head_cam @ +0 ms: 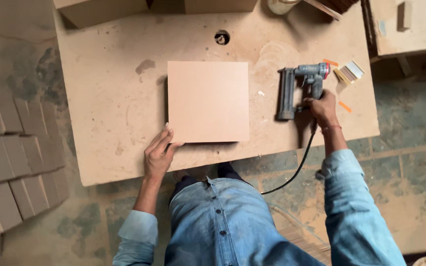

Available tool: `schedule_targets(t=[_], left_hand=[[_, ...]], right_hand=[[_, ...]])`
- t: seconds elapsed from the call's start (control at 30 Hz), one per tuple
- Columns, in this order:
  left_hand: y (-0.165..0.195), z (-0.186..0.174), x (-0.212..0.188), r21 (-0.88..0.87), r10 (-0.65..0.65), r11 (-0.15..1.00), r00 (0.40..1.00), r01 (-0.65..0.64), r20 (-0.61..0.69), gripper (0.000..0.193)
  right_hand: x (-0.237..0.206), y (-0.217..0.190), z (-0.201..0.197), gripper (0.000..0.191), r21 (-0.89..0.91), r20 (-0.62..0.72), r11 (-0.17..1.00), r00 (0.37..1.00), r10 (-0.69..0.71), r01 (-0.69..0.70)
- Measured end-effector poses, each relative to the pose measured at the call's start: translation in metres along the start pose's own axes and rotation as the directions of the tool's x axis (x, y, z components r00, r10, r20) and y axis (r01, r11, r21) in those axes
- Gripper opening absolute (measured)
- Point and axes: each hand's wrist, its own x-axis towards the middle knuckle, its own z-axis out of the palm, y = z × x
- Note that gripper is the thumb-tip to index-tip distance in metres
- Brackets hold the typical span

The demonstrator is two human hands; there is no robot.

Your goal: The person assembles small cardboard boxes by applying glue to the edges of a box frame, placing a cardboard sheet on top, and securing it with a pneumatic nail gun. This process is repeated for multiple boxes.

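The square board (pixel 208 102) lies flat near the middle of the workbench (pixel 104 113), and I use it as the reference for every position below.

Grip state. My left hand (pixel 158 156) rests at the board's near-left corner, fingers extended together and fingertips touching the edge; nothing is enclosed in it. My right hand (pixel 323 107), well to the right of the board, is wrapped around the handle of the grey nail gun (pixel 299 88). The gun's long magazine stands just right of the board, clear of its edge. A black hose (pixel 297 170) runs from the handle toward me and off the bench.

Handling, as I judge it. The board looks thin, stiff and light, with a smooth face. On the dusty bench it would probably slide under a sideways push, so I would press down on a corner or pinch an edge rather than push flat. The gun looks dense and nose-heavy; the handle is the only sensible hold, and the hose will drag on it.

Limits of view. My own fingers hide the trigger, so I cannot tell whether it is pressed. The board's underside and thickness are not visible. Right of the board, beyond the gun, small strips (pixel 349 73) lie; they may be fastener sticks. A hole (pixel 222 37) in the bench lies beyond the board. Stacked blocks (pixel 16 167), far left of the board, are cut off by the frame.
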Motion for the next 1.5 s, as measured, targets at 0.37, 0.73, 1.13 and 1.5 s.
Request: schedule_targets(t=[0.37, 0.73, 1.13, 1.5], left_hand=[[-0.031, 0.005, -0.016, -0.078, 0.107, 0.991, 0.994, -0.108, -0.013, 0.041], [-0.035, 0.003, -0.018, -0.04, 0.106, 0.994, 0.994, -0.104, 0.029, 0.04], [-0.04, 0.006, -0.02, -0.034, 0.121, 0.992, 0.992, -0.12, 0.042, 0.041], [-0.052, -0.001, -0.018, -0.096, 0.161, 0.983, 0.986, -0.156, 0.047, 0.042]], right_hand=[[-0.223, -0.064, -0.003, 0.032, 0.286, 0.225, 0.843, 0.886, 0.404, -0.457], [-0.27, -0.118, 0.03, 0.037, 0.156, 0.248, 0.902, 0.9, 0.358, -0.402], [-0.274, -0.121, 0.036, 0.028, 0.109, 0.223, 0.911, 0.903, 0.367, -0.397], [-0.28, -0.151, 0.077, 0.024, 0.122, 0.345, 0.933, 0.896, 0.279, -0.337]])
